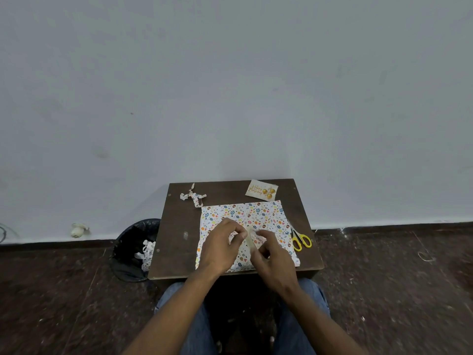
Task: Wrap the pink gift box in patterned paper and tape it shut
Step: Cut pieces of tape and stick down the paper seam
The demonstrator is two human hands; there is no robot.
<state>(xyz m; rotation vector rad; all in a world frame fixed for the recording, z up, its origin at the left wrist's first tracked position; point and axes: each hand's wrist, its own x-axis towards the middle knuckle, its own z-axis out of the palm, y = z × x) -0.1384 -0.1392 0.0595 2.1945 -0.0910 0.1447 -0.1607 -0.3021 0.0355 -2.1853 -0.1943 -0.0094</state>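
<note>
Fig.: we see the patterned paper (243,219) spread on the tabletop (179,226), directly under both hands. Left hand (220,249) & right hand (272,262), fingers curled, pinch a tape strip (250,239) betw. them over the paper's centre. Pink box not visible.

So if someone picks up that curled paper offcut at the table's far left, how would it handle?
The paper offcut is a thin, crumpled, twisted strip, so it is probably floppy and very light. A nudge would likely slide it across the table rather than roll it.
</note>
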